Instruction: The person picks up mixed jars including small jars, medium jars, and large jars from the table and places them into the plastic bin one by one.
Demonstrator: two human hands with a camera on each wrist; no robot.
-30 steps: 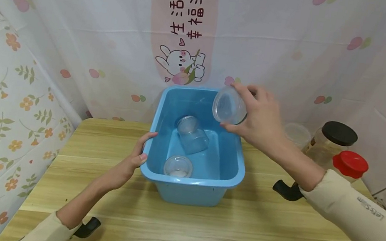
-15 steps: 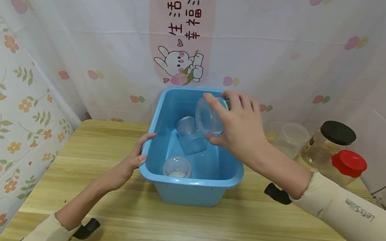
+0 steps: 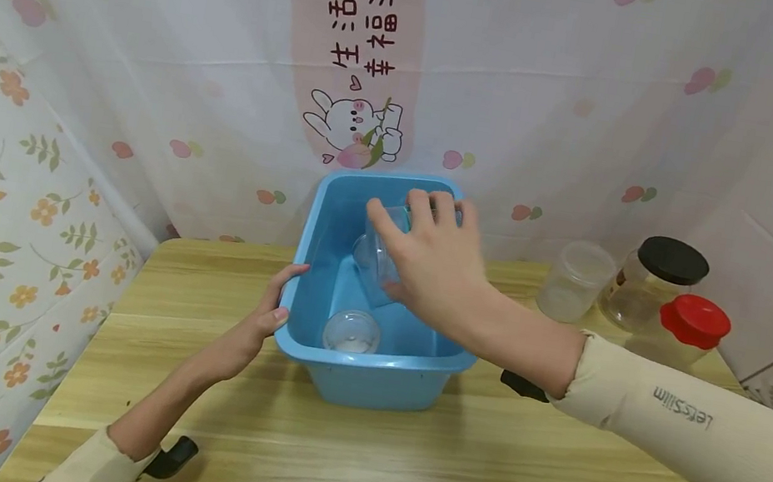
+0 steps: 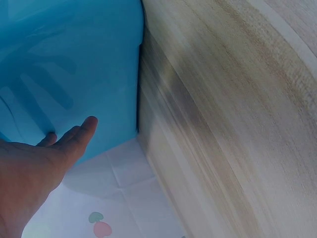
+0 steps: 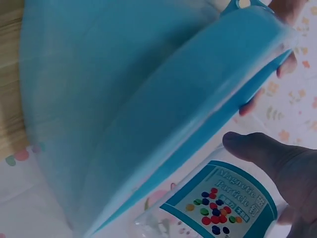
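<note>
A blue plastic basin stands on the wooden table. My left hand holds its left rim; in the left wrist view the fingers lie against the blue outer wall. Over the inside of the basin, my right hand grips a clear plastic jar with a teal "Magnetic Particle" label and pictures of coloured balls. The hand covers much of this jar in the head view. Below it, another clear jar lies partly hidden on the basin floor. Nearer the front sits a further clear jar.
On the table to the right stand a translucent jar with a pale lid, a jar with a black lid and one with a red lid. A patterned curtain hangs close behind the basin.
My right hand has moved left and lower into the basin with the labelled jar, now covering part of the lying jar. The left hand has stayed at the rim.
</note>
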